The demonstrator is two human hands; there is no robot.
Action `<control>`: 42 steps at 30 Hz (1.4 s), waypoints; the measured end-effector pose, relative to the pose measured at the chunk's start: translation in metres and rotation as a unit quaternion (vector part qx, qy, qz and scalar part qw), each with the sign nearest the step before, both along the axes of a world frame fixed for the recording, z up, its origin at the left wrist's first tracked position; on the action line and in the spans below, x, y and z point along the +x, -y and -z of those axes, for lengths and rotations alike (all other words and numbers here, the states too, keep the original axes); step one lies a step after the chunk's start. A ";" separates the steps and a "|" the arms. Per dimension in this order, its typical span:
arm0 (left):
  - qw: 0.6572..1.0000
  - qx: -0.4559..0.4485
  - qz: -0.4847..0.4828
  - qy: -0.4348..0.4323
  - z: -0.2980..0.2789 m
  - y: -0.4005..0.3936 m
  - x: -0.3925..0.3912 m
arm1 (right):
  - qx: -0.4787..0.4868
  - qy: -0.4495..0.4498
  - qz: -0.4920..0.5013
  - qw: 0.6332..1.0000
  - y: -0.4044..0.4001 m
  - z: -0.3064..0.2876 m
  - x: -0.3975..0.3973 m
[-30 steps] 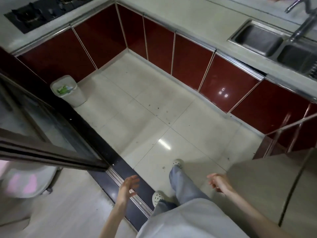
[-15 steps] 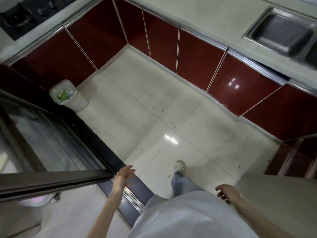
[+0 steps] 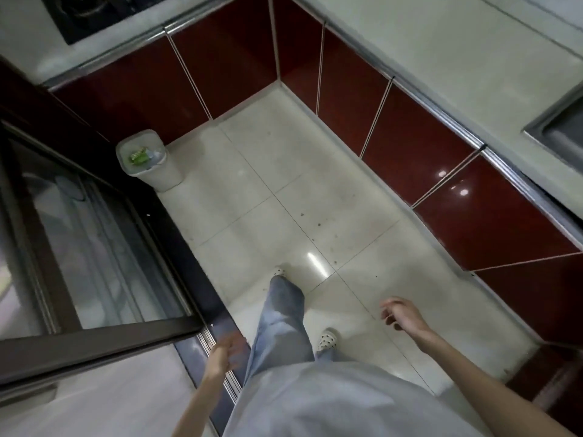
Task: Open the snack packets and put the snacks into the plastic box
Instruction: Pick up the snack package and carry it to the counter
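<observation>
Current state: the person stands on the tiled kitchen floor [image 3: 315, 190], just inside the sliding-door track [image 3: 217, 345]. Neither snack packets nor the plastic box appear anywhere in view; their location cannot be determined from here.

Grip state: the left hand [image 3: 225, 350] hangs beside the hip with fingers loosely extended and holds nothing, though it is motion-blurred. The right hand [image 3: 402, 315] hangs with fingers loosely curled and is likewise empty.

Hazards, judged from the present layout:
- The raised door track lies directly beside the left foot; a short step could catch on it.
- The glossy tiles show a bright reflection and may be slippery under the patterned slippers [image 3: 328, 339].
- The waste bin [image 3: 148, 162] stands at the floor's far-left corner against the red cabinets [image 3: 410, 146]; it already contains green wrapping, so emptied packets could be confused with discarded ones if sorted there.
- With both hands empty, the task has not visibly started; searching the wrong countertop [image 3: 457, 58] would cost time.

Count: one waste bin, one gas hob [image 3: 91, 11] at the counter's far-left end, one sink [image 3: 561, 134] corner at the right edge, two slippers, zero packets, zero boxes.
</observation>
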State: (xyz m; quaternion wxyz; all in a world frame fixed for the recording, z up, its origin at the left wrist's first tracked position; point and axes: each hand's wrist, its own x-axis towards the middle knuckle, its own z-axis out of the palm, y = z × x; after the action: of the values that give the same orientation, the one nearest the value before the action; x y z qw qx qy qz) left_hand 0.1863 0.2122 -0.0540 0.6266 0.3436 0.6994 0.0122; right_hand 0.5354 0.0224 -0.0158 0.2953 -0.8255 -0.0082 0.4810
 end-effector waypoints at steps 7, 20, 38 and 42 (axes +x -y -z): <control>0.999 -0.040 0.015 -0.007 0.005 -0.095 0.032 | 0.000 -0.012 0.009 1.000 -0.100 -0.001 0.042; 0.996 0.013 0.083 0.025 -0.005 -0.328 0.144 | -0.074 -0.054 0.102 0.991 -0.203 0.018 0.077; 0.998 0.039 0.039 0.028 -0.028 -0.508 0.329 | -0.060 -0.070 0.033 0.995 -0.426 0.018 0.294; 0.999 0.021 0.019 0.032 -0.024 -0.520 0.350 | -0.026 -0.038 -0.002 0.999 -0.494 0.004 0.344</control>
State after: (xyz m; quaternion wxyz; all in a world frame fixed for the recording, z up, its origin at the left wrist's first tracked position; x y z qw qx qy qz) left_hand 0.5364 0.7318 -0.0296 0.6414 0.3688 0.6723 0.0259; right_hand 0.8796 0.5160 -0.0200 0.2730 -0.8137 0.0136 0.5130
